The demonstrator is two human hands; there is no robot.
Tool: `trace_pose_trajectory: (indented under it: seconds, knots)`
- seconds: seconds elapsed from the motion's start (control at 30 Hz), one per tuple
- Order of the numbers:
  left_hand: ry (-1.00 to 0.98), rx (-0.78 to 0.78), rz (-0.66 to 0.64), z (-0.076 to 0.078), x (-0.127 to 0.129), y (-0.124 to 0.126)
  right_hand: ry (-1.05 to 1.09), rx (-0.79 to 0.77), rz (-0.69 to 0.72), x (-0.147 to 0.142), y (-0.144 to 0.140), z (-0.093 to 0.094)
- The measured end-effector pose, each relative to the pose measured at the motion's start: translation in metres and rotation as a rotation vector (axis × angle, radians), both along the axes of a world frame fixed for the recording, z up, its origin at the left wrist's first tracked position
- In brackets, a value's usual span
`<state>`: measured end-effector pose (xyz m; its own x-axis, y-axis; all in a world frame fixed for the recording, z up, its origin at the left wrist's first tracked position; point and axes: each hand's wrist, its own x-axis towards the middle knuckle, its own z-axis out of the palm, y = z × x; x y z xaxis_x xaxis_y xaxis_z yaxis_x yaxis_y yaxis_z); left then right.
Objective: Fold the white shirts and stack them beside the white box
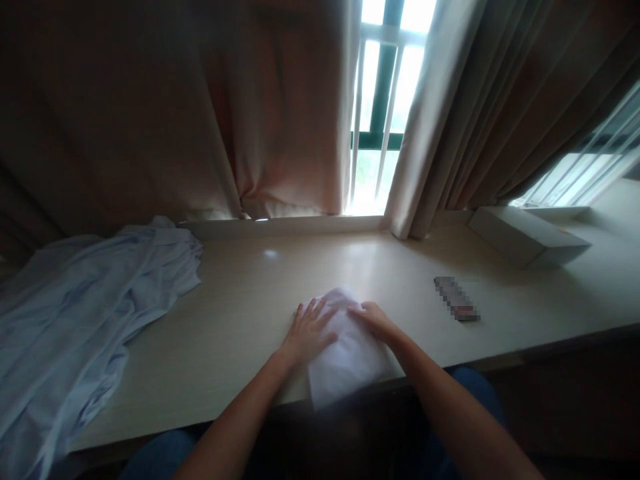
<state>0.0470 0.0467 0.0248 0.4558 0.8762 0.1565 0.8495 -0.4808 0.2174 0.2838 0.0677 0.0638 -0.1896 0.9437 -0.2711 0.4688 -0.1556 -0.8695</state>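
Observation:
A folded white cloth (pixel 350 360) lies at the front of the table, its near corner hanging a little over the edge. My left hand (pixel 310 332) rests flat on its left part with the fingers spread. At the far right edge of the cloth, my right hand (pixel 374 320) is closed on it, thumb on top; its other fingers are partly hidden. Whether the cloth is a garment cannot be made out.
A loose heap of white fabric (pixel 100 300) covers the table's (pixel 225 320) left end. To the right lie a blurred-out flat object (pixel 456 299) and a pale box (pixel 530 237). Curtains (pixel 295 107) hang behind, partly covering a barred window (pixel 383 87).

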Motion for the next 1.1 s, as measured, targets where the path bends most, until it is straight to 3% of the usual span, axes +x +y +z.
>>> trace_pose_trajectory:
  seconds: [0.17, 0.37, 0.67, 0.9, 1.1]
  knots:
    - [-0.034, 0.028, 0.001, 0.003, 0.002, -0.005, 0.339, -0.064, 0.085, 0.014, -0.033, -0.003]
    - [-0.139, 0.145, 0.241, -0.004, 0.002, -0.009, 0.454, -0.131, 0.006, 0.015, -0.045, -0.011]
    - [-0.237, 0.171, 0.328, -0.012, -0.002, -0.002, 0.508, -0.149, -0.061, 0.017, -0.043, -0.016]
    - [-0.337, 0.185, 0.37, -0.02, -0.005, 0.005, 0.499, -0.218, -0.052, 0.039, -0.035, -0.003]
    - [-0.345, 0.195, 0.385, -0.02, -0.003, 0.006, 0.505, -0.259, 0.029, 0.08, -0.018, 0.025]
